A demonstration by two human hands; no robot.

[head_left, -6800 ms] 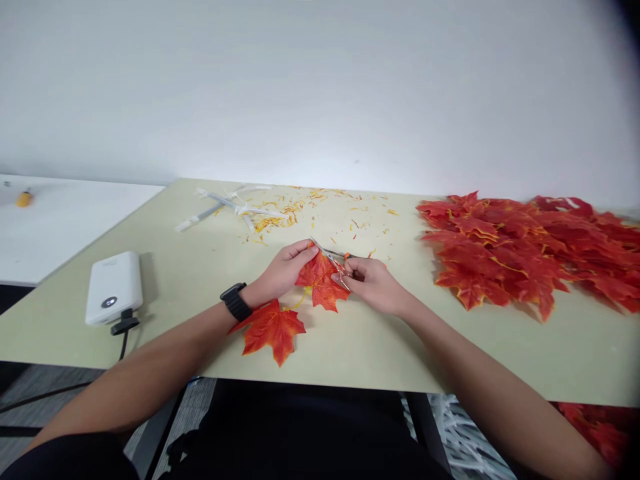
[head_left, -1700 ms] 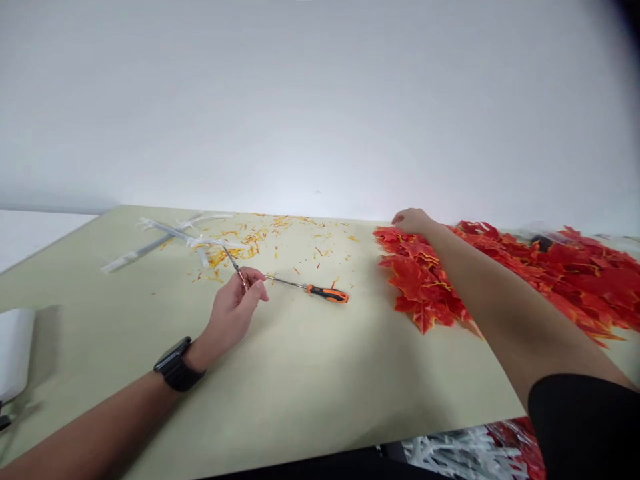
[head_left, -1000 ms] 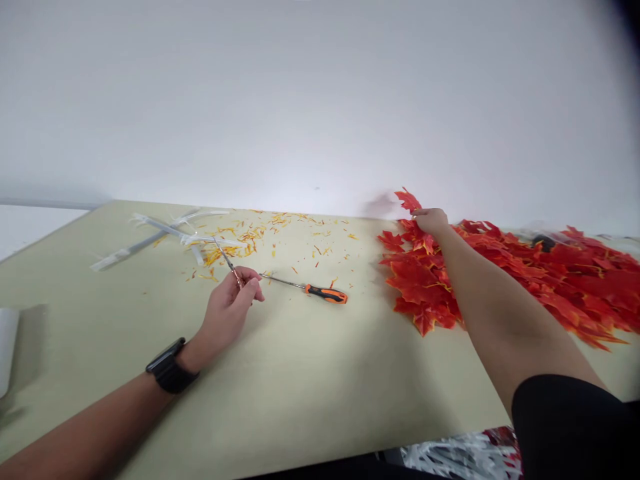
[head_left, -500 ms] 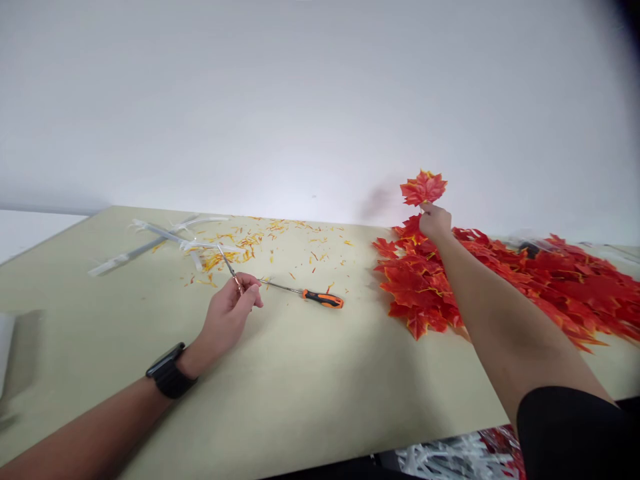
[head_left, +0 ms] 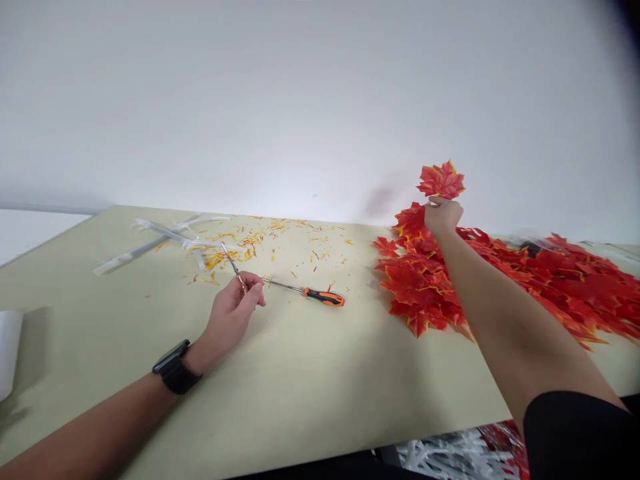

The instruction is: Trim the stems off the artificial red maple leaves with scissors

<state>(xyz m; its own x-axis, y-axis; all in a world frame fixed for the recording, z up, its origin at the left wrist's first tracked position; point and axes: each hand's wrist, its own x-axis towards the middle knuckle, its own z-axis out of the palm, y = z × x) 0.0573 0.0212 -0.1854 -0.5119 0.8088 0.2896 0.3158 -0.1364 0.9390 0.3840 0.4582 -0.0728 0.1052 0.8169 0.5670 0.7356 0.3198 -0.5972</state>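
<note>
My left hand (head_left: 239, 308), a black watch on its wrist, is closed around small scissors (head_left: 231, 260) with coppery handles, mostly hidden by my fingers. The slim metal blades point up and to the left. Just right of that hand lies a screwdriver (head_left: 324, 297) with an orange and black handle. Over the far left part of a heap of red artificial maple leaves (head_left: 415, 283), my right hand (head_left: 444, 215) pinches a single artificial maple leaf (head_left: 443, 180) by its base. That leaf stands upright against the white wall, its edges yellow.
Yellow and orange trimmings (head_left: 250, 243) are scattered over the table (head_left: 300, 373). Crossed translucent plastic strips (head_left: 145, 247) lie at the far left, and a white object (head_left: 9, 353) sits at the left edge. Below the front edge are pale branching pieces (head_left: 457, 455).
The maple leaf in my right hand has moved right and slightly up, and the hand has shifted right and turned. My left hand keeps the scissors in nearly the same spot.
</note>
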